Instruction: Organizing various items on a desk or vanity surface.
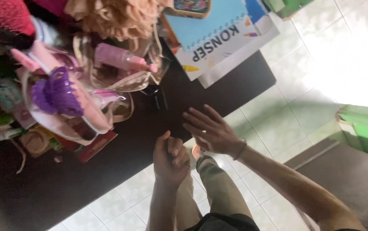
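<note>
**Both hands empty at the edge of a dark table**

Neither hand grips anything. Left hand [171,157] is curled into a loose fist, thumb up, hovering over the near edge of the dark table [120,149] and holding nothing that can be seen. Right hand [211,130] is spread flat with fingers splayed, a dark band around its wrist, and it sits at the table's edge just beside the left hand; whether the fingertips actually touch the tabletop cannot be told.

Nearest to the hands, a little further onto the table, lies a small black object [158,99], too blurred to name more closely. Beyond it is a clear plastic pouch [124,70] with a pink tube [122,57] inside, and to its left a purple claw hair clip [55,92] resting on a pink bag [85,107]. A frilly tan fabric piece [115,17] sits above the pouch. A light blue spiral notebook [211,32] with a white cover strip overhangs the far side of the table. Under the pile, a red flat packet [94,147] pokes out.

Below the hands are the person's khaki trousers [218,188] and pale floor tiles [278,124]. A green box [367,130] stands well apart at the right.
</note>
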